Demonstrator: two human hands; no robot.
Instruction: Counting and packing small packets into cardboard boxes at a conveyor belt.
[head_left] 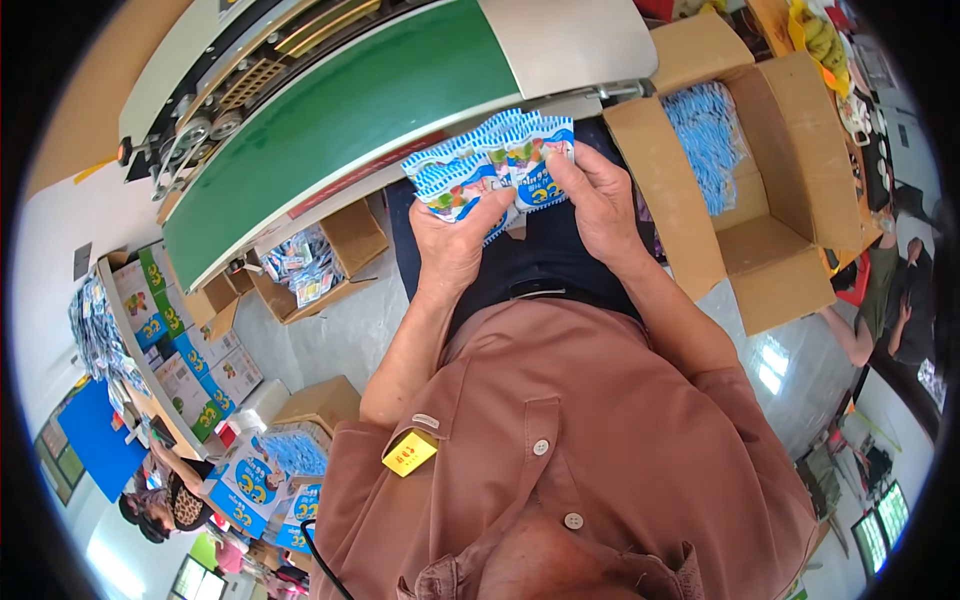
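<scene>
Several small blue-and-white striped snack packets (450,180) with colourful printing are held fanned out in front of my waist. My left hand (450,238) grips them from below on the left, its thumb pressed across the packet fronts. My right hand (600,205) closes on the right end of the bunch, thumb on top of a packet (540,190). The fingers behind the packets are hidden. Beyond the hands, close to the packets, is the near edge of a machine with a green belt (380,90).
To the right stands an open cardboard box (780,250) partly filled with striped packets (705,145). Below the machine on the left, another box (358,240) holds loose packets. Printed cartons (185,345) are stacked at far left. Other people (185,500) are at the left and right edges.
</scene>
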